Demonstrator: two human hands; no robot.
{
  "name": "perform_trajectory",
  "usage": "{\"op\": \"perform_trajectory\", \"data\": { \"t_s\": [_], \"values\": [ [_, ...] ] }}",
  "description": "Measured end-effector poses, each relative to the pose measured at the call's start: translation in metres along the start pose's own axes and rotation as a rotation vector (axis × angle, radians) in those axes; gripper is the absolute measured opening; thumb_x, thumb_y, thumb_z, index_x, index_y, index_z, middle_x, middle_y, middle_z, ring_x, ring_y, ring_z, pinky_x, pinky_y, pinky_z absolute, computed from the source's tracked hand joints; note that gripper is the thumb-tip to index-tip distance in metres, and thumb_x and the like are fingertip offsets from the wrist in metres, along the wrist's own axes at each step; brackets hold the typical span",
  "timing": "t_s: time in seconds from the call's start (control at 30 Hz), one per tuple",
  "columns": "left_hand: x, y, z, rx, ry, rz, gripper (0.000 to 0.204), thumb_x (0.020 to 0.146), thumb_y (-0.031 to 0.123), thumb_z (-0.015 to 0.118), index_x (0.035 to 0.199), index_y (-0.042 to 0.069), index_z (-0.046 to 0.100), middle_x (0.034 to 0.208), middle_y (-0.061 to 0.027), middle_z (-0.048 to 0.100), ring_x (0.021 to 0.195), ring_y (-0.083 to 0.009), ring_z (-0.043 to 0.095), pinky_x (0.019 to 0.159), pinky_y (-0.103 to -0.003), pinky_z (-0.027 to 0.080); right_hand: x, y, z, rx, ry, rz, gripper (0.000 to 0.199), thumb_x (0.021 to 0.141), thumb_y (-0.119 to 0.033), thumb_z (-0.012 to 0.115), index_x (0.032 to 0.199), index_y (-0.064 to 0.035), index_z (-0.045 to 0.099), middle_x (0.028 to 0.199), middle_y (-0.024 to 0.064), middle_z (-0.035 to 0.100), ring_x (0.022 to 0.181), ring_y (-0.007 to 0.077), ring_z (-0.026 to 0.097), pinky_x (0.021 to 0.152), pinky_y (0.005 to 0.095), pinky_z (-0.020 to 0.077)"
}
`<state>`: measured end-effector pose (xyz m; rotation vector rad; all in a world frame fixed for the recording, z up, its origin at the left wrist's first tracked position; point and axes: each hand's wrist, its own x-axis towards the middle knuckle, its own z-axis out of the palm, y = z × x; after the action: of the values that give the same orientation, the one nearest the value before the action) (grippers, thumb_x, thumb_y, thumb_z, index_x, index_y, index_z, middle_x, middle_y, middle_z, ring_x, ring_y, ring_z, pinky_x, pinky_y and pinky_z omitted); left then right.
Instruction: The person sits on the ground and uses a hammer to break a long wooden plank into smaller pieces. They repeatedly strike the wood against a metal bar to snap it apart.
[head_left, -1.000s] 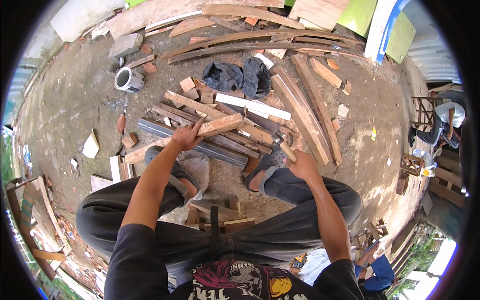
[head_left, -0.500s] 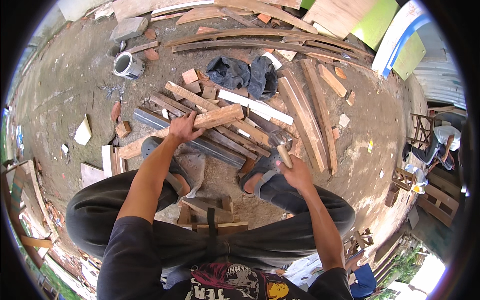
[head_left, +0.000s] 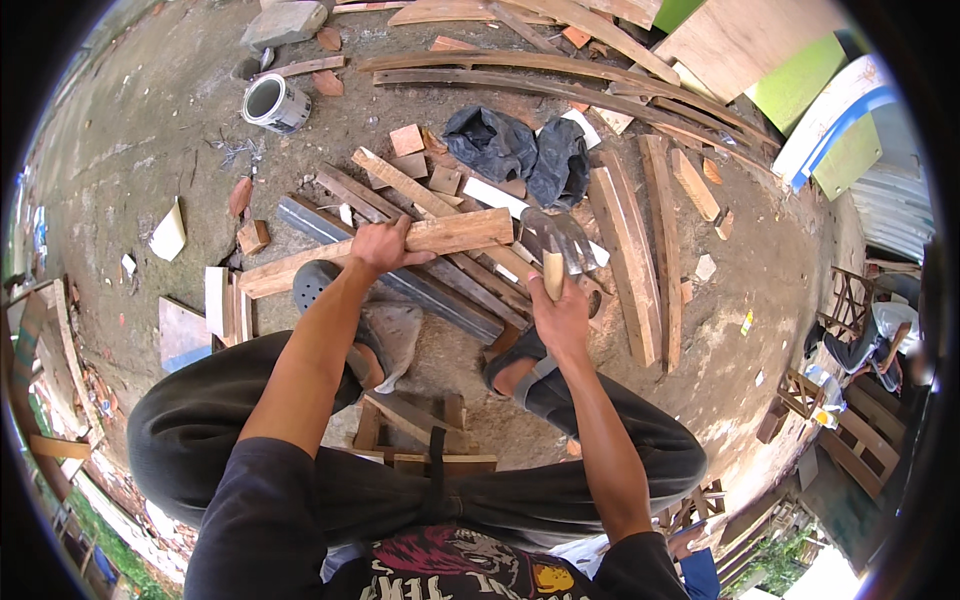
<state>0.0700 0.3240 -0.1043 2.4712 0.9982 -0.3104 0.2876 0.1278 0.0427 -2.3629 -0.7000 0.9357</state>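
Observation:
My left hand (head_left: 380, 246) is wrapped over a thick wooden beam (head_left: 462, 230) that lies slantwise across other lumber. The beam's far right end sticks out past my fingers. My right hand (head_left: 561, 318) grips the pale wooden handle of a hammer (head_left: 554, 272), close to that end. Its metal head is smeared by motion, so I cannot tell whether it touches the wood. Below the beam run a dark metal-like bar (head_left: 440, 305) and several brown sticks (head_left: 485, 285).
Black cloth (head_left: 490, 142) lies beyond the beam, with long planks (head_left: 625, 265) to its right. A paint can (head_left: 276, 105) stands at far left. Curved boards (head_left: 520, 85) stretch across the back. Between my knees is a small wooden frame (head_left: 420, 420). Another person (head_left: 885, 335) sits at far right.
My right hand and the hammer have moved up and left, closer to the beam's end. My left hand stays on the beam. The whole view has shifted slightly.

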Motion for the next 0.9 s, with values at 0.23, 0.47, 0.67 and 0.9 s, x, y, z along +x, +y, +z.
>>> {"op": "perform_trajectory", "data": {
  "t_s": [0.23, 0.47, 0.67, 0.9],
  "values": [
    [-0.003, -0.001, 0.006, -0.001, 0.065, 0.012, 0.082, 0.072, 0.082, 0.056, 0.103, 0.006, 0.057, 0.088, -0.0177, 0.069, 0.078, -0.0371, 0.069, 0.067, -0.047, 0.055, 0.011, 0.026, -0.002, -0.031, -0.101, 0.068, 0.031, 0.087, -0.028, 0.062, 0.082, 0.0027, 0.062, 0.055, 0.0107, 0.056, 0.045, 0.0209, 0.055, 0.045, 0.0361, 0.0434],
    [0.000, 0.000, 0.006, 0.016, 0.043, 0.021, 0.081, 0.071, 0.081, 0.057, 0.102, 0.006, 0.057, 0.089, -0.0165, 0.069, 0.079, -0.0364, 0.069, 0.068, -0.048, 0.054, -0.002, 0.015, 0.018, 0.199, 0.008, 0.198, 0.032, 0.085, -0.026, 0.061, 0.079, 0.0051, 0.061, 0.059, 0.0147, 0.061, 0.056, 0.0280, 0.065, 0.056, 0.0404, 0.0483],
    [0.003, -0.005, 0.003, 0.025, 0.047, 0.027, 0.079, 0.072, 0.080, 0.058, 0.098, 0.006, 0.058, 0.085, -0.0178, 0.069, 0.078, -0.0376, 0.069, 0.066, -0.047, 0.054, -0.002, -0.004, -0.019, 0.024, -0.071, 0.203, 0.035, 0.086, -0.028, 0.061, 0.081, 0.0064, 0.063, 0.059, 0.0156, 0.062, 0.054, 0.0284, 0.065, 0.054, 0.0403, 0.0494],
    [0.000, 0.000, 0.005, 0.000, 0.080, 0.051, 0.078, 0.071, 0.079, 0.060, 0.099, 0.006, 0.059, 0.083, -0.0178, 0.069, 0.078, -0.0376, 0.069, 0.067, -0.047, 0.054, -0.004, 0.002, 0.020, 0.288, -0.024, 0.253, 0.021, 0.089, -0.017, 0.063, 0.079, 0.0004, 0.055, 0.055, 0.0024, 0.051, 0.040, 0.0114, 0.046, 0.035, 0.0296, 0.0352]
  ]
}}
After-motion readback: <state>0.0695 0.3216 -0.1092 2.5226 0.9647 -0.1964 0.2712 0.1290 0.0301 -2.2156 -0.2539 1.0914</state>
